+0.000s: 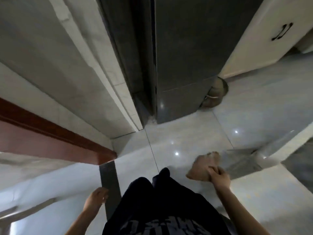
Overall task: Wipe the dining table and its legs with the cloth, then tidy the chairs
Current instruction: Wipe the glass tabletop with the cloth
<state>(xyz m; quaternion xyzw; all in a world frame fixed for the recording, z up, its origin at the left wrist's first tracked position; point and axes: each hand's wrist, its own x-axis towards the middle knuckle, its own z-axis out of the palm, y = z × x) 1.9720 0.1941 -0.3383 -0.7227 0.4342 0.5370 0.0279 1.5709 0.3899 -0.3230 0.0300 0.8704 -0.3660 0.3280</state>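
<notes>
My right hand (219,177) grips a crumpled tan cloth (203,167), which hangs out in front of my fist above the floor. At my left side, my left hand (96,198) hangs with its fingers loosely curled and holds nothing. No dining table or chair shows clearly in this blurred view. My dark trousers and shirt fill the bottom middle.
I stand on glossy white floor tiles (186,141). A tall dark grey cabinet or fridge (183,65) rises straight ahead, with a tan bag (216,94) behind its right side. A red-brown door frame (50,138) lies left. A white cabinet door (264,34) stands right.
</notes>
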